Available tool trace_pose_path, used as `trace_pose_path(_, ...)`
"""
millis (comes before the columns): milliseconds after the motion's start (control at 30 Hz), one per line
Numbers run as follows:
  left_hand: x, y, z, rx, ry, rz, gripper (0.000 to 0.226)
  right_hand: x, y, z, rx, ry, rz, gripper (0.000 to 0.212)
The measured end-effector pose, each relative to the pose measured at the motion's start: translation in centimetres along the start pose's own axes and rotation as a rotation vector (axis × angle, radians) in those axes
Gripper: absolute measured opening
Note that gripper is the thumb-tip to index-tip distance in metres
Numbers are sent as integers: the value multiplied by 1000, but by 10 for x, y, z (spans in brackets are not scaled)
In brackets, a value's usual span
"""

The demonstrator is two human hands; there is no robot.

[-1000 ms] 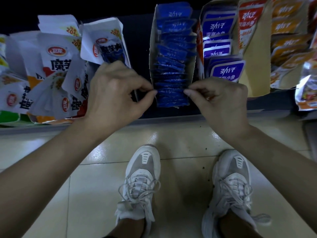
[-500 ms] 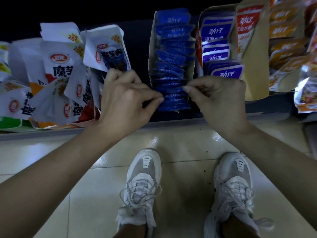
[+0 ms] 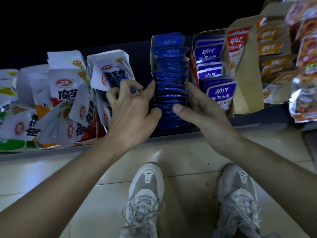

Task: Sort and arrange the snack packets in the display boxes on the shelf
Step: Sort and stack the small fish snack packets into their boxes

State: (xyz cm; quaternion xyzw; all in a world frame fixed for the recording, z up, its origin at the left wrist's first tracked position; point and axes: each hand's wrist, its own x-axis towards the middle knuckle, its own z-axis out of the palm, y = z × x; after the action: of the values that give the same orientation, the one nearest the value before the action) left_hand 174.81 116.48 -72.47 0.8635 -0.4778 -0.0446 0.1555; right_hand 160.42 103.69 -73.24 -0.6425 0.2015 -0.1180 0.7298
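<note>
White packets [image 3: 63, 93] are lying jumbled on the shelf [image 3: 248, 121]. The left hand [image 3: 130, 110] is pinching the left wall of the box [image 3: 152, 55] holding blue packets [image 3: 169, 71]. The right hand [image 3: 200, 114] is pinching its right wall, purple packets [image 3: 217, 95] standing just beside.

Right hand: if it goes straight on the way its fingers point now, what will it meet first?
Probably more blue packets: the right hand grips their row's right side, fingers pointing toward the back of the shelf. It might instead slide between them and the purple packets; depth is unclear.
</note>
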Motion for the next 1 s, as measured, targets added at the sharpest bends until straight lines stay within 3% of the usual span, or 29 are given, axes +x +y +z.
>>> trace_pose_path(167,4,-10,0,-129,-66,17,79,2,4,-8,-81,-25,5,63)
trace_pose_path(300,0,-6,-4,-97,15,-11,83,12,4,-13,-27,29,24,96)
trace_pose_path(433,20,2,-12,-15,-58,-52,97,31,-7,-9,-19,6,-12,75)
trace_pose_path(533,38,3,-14,-179,-124,-61,86,40,-5,-7,-58,6,-29,66)
trace_pose_path(633,38,-3,-14,-288,-136,-43,78,41,-4,-9,-69,-17,-20,72)
trace_pose_path(867,26,-18,-13,-247,-92,60,90,30,-9,-15,1,-23,28,82)
trace_pose_path(1000,3,-23,-10,-74,110,160,69,-8,2,-18,-85,-56,77,97)
